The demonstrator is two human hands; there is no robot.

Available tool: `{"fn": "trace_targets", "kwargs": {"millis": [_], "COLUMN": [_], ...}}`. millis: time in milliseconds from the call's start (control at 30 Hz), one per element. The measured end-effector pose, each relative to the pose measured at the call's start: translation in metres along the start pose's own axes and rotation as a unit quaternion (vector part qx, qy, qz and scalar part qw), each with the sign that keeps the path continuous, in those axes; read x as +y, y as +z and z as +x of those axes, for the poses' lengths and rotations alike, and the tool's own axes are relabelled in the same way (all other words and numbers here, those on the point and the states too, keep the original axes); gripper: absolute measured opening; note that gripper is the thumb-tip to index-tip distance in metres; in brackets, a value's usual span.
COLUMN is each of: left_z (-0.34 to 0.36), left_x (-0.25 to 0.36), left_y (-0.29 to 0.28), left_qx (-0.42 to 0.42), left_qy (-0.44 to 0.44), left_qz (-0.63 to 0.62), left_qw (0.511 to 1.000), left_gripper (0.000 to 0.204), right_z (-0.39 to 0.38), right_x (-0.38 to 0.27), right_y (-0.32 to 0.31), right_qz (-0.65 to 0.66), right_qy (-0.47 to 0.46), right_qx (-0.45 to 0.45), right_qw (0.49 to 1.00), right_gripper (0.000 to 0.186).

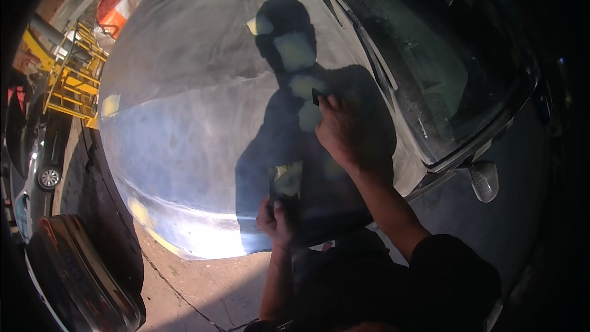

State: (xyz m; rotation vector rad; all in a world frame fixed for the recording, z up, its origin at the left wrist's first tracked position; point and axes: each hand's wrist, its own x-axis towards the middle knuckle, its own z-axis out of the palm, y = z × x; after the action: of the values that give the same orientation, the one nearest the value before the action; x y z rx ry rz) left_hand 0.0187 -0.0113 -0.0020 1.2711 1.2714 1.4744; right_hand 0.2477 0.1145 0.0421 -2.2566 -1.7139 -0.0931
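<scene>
Car hood (pixel 184 123): the big sanded grey panel fills most of your view, curving away to the left, with your own shadow lying across its middle
Filler patches (pixel 295 49): pale yellowish blotches run down the hood inside that shadow, from the upper middle toward your right hand
Windshield (pixel 442 67): dark glass to the upper right, wiper blade along its lower edge, side mirror (pixel 484 179) below it
Right arm: you reach up and forward from the lower right, dark sleeve at the shoulder, forearm bare, wrist bent over the panel
Right hand (pixel 341 129): your grip is clamped on a small dark spreader (pixel 316 96), its edge pressed against the hood just beside a pale patch
Left hand (pixel 276 220): held low at the hood's front edge, fingers closed on a flat board (pixel 286 181) carrying a smear of pale filler, thumb on top
Surroundings: yellow metal rack (pixel 74 83) and an orange-white barrier (pixel 117 6) at upper left, another car (pixel 37 172) at left, cracked concrete floor (pixel 196 289) beneath
</scene>
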Motion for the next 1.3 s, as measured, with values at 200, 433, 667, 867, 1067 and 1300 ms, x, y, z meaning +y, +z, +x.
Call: {"fn": "trace_targets", "kwargs": {"millis": [200, 433, 667, 867, 1067, 1300], "left_z": [-0.001, 0.001, 0.001, -0.001, -0.004, -0.001], "left_x": [0.011, 0.012, 0.013, 0.006, 0.004, 0.013], "left_y": [-0.002, 0.000, 0.002, 0.003, 0.005, 0.012], "left_qx": [-0.020, -0.010, 0.015, 0.043, 0.056, 0.065], "left_qy": [-0.032, -0.033, -0.038, -0.018, -0.029, -0.046], "left_qz": [-0.005, -0.004, 0.007, 0.029, 0.017, 0.005], "left_qw": [0.999, 0.999, 0.999, 0.999, 0.998, 0.997], "left_gripper": [0.037, 0.037, 0.042, 0.039, 0.037, 0.038], "right_z": [-0.028, -0.051, -0.001, 0.062, 0.070, 0.062], "right_x": [-0.026, -0.016, 0.056, 0.067, 0.045, 0.072], "right_y": [0.013, -0.013, -0.010, 0.001, 0.025, 0.024], "right_qz": [0.022, 0.113, 0.207, 0.154, 0.063, 0.082], "right_qy": [-0.080, -0.145, -0.103, -0.141, -0.159, -0.101], "right_qx": [0.010, -0.030, 0.078, 0.047, 0.030, 0.028], "right_qw": [0.996, 0.983, 0.970, 0.977, 0.985, 0.991], "right_gripper": [0.056, 0.060, 0.053, 0.054, 0.061, 0.057]}}
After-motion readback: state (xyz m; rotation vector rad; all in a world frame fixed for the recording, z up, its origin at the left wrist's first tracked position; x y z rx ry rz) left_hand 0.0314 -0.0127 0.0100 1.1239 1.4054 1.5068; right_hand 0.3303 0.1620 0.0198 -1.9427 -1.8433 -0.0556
